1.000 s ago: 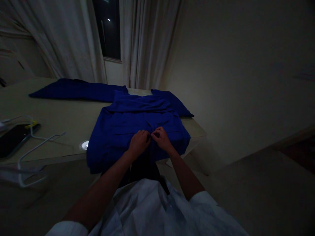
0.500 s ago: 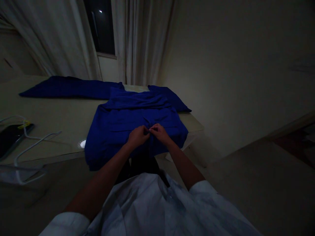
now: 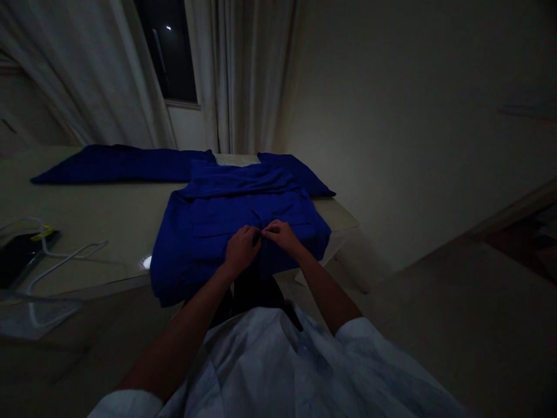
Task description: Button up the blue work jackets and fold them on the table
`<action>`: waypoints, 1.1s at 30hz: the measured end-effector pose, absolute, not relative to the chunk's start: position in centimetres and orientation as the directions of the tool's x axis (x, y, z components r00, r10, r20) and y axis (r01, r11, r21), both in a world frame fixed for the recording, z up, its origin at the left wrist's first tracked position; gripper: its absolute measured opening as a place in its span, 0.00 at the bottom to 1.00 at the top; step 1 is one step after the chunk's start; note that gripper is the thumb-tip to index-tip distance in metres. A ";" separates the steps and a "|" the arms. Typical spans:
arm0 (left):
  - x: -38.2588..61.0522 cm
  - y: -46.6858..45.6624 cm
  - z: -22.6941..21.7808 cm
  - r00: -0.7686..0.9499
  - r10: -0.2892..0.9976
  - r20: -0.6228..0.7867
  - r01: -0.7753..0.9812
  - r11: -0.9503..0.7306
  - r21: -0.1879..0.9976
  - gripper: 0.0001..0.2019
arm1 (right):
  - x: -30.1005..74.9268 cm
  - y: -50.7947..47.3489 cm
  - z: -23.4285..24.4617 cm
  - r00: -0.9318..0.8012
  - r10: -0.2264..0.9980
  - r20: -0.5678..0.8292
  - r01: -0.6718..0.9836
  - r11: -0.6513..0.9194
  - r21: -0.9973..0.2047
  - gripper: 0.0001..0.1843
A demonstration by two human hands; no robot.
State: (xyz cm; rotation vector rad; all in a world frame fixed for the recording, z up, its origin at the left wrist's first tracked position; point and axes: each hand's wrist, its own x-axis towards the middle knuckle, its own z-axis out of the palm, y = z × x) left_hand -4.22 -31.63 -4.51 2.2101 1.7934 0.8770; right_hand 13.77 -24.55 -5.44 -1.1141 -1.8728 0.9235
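I have the left hand (image 3: 241, 251) and the right hand (image 3: 282, 235) down on a deep blue cloth shirt (image 3: 209, 232), knuckles up, with the two sets of fingertips (image 3: 256, 233) meeting at the garment's middle seam. The fingers of each hand are curled together and pinched on a small fold of blue cloth there, left against right, almost touching. The light is too dim for me to tell whether a button sits between them. The shirt lies flat under the fingers on a pale beige table (image 3: 108, 215). Its body spreads to both sides of the pinch, and its lower edge hangs over the table's near edge just behind my wrists. Beyond the fingertips the collar end is bunched in folds. One long sleeve stretches far out to the left of the fingers, and the other lies short to their right. Left of my left hand, just beside the shirt's edge, a small pale round spot (image 3: 147, 262) shines on the table. Well to the left of that lie thin white wire hangers (image 3: 69, 255) and a dark flat device (image 3: 20, 258). Far beyond the fingers, pale curtains (image 3: 243, 75) hang on either side of a dark window (image 3: 167, 52). Nearest to me, below both forearms, is my white shirt front (image 3: 270, 366).
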 end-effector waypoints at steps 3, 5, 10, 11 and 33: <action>-4.3 -31.9 -4.5 0.105 0.925 0.366 0.840 -0.280 0.466 0.07 | 14.3 -24.9 -5.9 -0.317 0.903 0.291 0.398 0.405 -0.823 0.09; -4.2 -32.1 -4.5 0.108 0.924 0.367 0.847 -0.278 0.452 0.08 | 14.4 -24.9 -5.8 -0.271 0.911 0.311 0.453 0.406 -0.794 0.08; -3.7 -32.9 -4.3 0.249 0.892 0.378 0.896 -0.361 0.261 0.10 | 12.7 -23.8 -4.1 -0.274 0.887 0.372 0.578 0.461 -0.673 0.10; -3.7 -33.2 -4.2 0.267 0.888 0.373 0.902 -0.367 0.228 0.11 | 12.1 -23.4 -3.7 -0.314 0.872 0.375 0.611 0.488 -0.623 0.11; -6.4 -22.5 -2.4 0.091 0.965 0.245 0.943 -0.163 0.291 0.14 | 8.9 -19.0 -4.2 -0.204 0.935 0.289 0.789 0.332 -0.517 0.03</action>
